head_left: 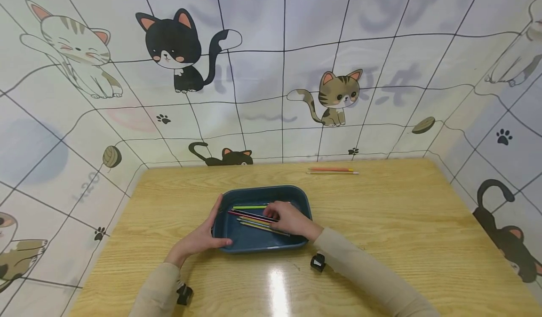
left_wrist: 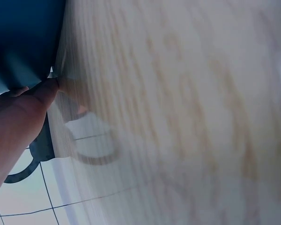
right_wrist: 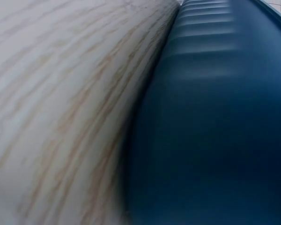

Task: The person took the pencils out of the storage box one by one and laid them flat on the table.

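A dark blue rectangular tray (head_left: 271, 250) stands on the table with several coloured pencils (head_left: 254, 216) lying in it, among them a lime green one (head_left: 250, 207). At its left end my left hand (head_left: 202, 237) holds the tray, fingers along the left side and thumb over the near rim. In the left wrist view, part of that hand (left_wrist: 25, 110) touches the tray's underside edge (left_wrist: 23, 47). Inside the tray, curled fingers of my right hand (head_left: 290, 219) grip the pencils' right ends, which they partly cover. The right wrist view has only the tray's outer wall (right_wrist: 215, 131) and tabletop.
Two more pencils (head_left: 332, 170) lie on the wooden table (head_left: 381, 223) near its back edge, right of the tray. White sheeting with cat drawings (head_left: 262, 82) encloses the back and sides. Black wrist cameras (head_left: 318, 262) sit under both forearms.
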A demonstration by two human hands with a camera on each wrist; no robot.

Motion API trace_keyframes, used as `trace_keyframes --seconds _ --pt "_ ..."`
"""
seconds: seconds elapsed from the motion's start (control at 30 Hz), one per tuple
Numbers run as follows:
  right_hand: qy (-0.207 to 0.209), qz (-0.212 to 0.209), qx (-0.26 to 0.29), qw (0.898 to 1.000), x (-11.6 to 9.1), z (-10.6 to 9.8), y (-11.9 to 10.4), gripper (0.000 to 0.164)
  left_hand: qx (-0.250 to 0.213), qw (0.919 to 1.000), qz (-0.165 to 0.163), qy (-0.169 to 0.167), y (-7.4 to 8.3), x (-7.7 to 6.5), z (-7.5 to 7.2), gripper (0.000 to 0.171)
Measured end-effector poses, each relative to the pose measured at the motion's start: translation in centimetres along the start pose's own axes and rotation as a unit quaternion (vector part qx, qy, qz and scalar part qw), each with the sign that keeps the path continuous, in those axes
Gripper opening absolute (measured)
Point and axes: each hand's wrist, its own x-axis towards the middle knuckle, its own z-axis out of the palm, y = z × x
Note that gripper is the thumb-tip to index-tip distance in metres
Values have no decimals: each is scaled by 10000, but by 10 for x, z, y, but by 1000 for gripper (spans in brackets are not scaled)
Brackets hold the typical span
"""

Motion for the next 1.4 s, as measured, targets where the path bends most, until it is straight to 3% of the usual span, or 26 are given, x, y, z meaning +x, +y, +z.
trace_keyframes --seconds 0.2,0.5,0.9,1.4 --pt "-89 -100 -309 9994 1 1 1 26 42 10000 7 27 0 -1 0 119" --pt "-251 23 -183 9995 2 1 2 29 -10 10000 -5 31 -1 0 0 119" --pt "-333 -139 -49 9993 2 0 2 28 -95 9999 55 6 -1 -1 0 118" --pt "-262 -161 924 9952 2 -3 5 20 -126 9999 -22 -3 -1 0 0 119"
